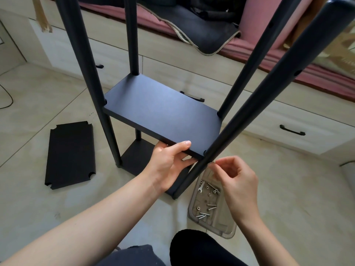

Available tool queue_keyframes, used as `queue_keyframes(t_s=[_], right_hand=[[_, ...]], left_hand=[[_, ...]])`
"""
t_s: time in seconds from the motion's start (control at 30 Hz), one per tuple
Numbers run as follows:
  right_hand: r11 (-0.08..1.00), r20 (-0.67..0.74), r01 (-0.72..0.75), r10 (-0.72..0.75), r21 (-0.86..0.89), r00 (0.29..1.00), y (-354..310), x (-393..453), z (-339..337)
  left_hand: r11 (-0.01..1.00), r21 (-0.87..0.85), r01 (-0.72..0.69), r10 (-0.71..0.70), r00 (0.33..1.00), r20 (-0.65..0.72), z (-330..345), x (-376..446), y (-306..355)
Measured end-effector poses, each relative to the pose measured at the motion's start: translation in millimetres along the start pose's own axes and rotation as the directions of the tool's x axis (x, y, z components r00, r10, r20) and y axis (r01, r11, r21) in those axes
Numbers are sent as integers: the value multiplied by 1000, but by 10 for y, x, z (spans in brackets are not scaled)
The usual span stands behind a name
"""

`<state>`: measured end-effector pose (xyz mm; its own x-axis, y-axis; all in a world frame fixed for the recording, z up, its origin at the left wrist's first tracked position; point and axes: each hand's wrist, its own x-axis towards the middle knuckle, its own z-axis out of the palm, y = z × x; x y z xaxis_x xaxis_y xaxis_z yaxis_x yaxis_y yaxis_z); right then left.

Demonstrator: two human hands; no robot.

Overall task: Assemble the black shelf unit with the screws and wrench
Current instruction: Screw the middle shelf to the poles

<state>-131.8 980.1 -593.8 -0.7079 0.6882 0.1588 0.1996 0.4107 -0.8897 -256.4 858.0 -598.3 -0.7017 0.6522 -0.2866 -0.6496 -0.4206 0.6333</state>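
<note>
A stiff, seemingly light black shelf board [163,110] is gripped at its near edge by the left hand [169,162], best held there, while something too small to make out, probably a screw, is pinched at the near-right post [247,104] by the right hand [236,177].

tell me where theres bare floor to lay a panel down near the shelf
Bare tile lies left of the spare panel, and between it and the left hand. Right of the clear tray, floor is bare too. It is crowded around the near post, both hands and the tray.

Soft, even daylight fills the room, bright and without glare. Shadows on the floor [48,104] are faint. Wide-angle distortion bends the edges; focus is sharp
</note>
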Motion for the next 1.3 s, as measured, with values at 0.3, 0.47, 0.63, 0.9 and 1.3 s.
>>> queue_keyframes(t_s=[0.3, 0.47, 0.63, 0.9, 1.3], right_hand=[[900, 587, -297, 59, 319, 808, 59, 506, -173], [920, 686, -291, 34, 263, 727, -21, 658, -141], [908, 650, -254, -26, 333, 760, -9, 585, 21], [906, 634, -279, 16, 318, 773, 86, 468, 208], [912, 613, -248, -6, 328, 790, 18, 449, 238]], left_hand=[[997, 81, -1, -3, 999, 46, -56, 59, 4], [992, 130, -6, -4, 997, 81, -134, 70, 51], [978, 206, -9, -7, 997, 75, -230, 41, 201], [954, 287, -81, 128, 980, -151, -423, -179, 297], [299, 938, -177, 271, 958, 94, -331, -338, 211]])
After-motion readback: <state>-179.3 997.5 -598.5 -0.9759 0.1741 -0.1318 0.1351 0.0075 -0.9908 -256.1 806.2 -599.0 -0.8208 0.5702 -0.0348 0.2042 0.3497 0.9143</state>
